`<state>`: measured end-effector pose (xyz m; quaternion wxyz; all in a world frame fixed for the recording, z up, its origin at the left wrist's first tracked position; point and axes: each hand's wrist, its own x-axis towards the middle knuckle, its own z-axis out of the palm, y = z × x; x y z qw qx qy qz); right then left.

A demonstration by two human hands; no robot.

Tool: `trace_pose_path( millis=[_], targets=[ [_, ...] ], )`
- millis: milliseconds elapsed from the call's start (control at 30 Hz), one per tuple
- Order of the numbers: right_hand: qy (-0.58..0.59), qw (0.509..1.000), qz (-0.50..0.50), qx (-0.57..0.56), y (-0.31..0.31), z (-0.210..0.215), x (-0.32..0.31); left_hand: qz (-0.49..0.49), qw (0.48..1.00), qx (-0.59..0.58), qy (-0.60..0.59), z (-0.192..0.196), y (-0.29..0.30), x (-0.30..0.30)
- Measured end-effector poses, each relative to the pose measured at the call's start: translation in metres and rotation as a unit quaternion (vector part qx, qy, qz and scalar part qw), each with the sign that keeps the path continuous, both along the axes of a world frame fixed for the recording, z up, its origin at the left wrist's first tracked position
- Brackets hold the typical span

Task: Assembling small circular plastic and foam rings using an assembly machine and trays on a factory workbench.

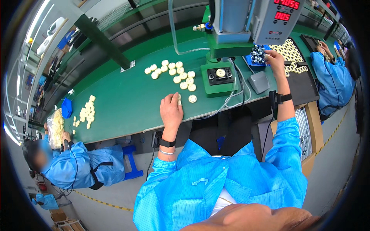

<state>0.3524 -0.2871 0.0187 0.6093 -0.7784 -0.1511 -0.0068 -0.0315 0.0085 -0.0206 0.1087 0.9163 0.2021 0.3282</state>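
Note:
My left hand point(171, 111) rests on the green bench with its fingers curled. A cream round disc point(179, 99) shows between its thumb and fingers. Just right of it lies another loose cream disc point(192, 99). My right hand point(276, 63) is reaching to the blue tray point(254, 61) of small shiny metal parts point(257, 52). Its thumb and finger are pinched at the tray's right side; what they hold is too small to make out. Between my hands stands a green bench press point(221, 89). One cream disc point(221, 72) sits in its black fixture point(212, 80).
More cream discs point(180, 70) lie scattered left of the press. A grey box-shaped device point(259, 82), clear tubes and cables are beside its base. Cream rings point(293, 54) cover a black mat at right. Co-workers in blue sit at left point(83, 161) and right point(331, 79).

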Motion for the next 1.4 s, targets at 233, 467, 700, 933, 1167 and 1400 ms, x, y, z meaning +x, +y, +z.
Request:
trace_pose_path(
  millis=[233, 467, 700, 933, 1167, 1400],
  targets=[
    [-0.035, 0.998, -0.037, -0.036, 0.008, -0.020, 0.015, 0.008, 1.000, 0.002, 0.012, 0.000, 0.000, -0.001],
    [-0.052, 0.992, -0.040, -0.106, 0.010, -0.017, 0.013, 0.006, 1.000, 0.005, 0.012, 0.000, 0.000, 0.002],
    [0.078, 0.988, 0.071, 0.116, 0.010, -0.015, 0.003, 0.008, 1.000, 0.002, 0.019, 0.001, 0.000, -0.001],
    [0.079, 0.985, 0.070, 0.135, 0.009, -0.006, -0.009, 0.005, 1.000, 0.015, 0.018, 0.001, 0.000, 0.000],
    [0.033, 0.992, 0.050, 0.108, 0.008, -0.013, -0.006, 0.003, 1.000, 0.015, 0.016, 0.001, 0.000, 0.001],
    [-0.111, 0.984, -0.047, -0.131, 0.018, -0.001, -0.017, 0.001, 1.000, 0.011, 0.011, 0.002, 0.000, -0.001]
  ],
)
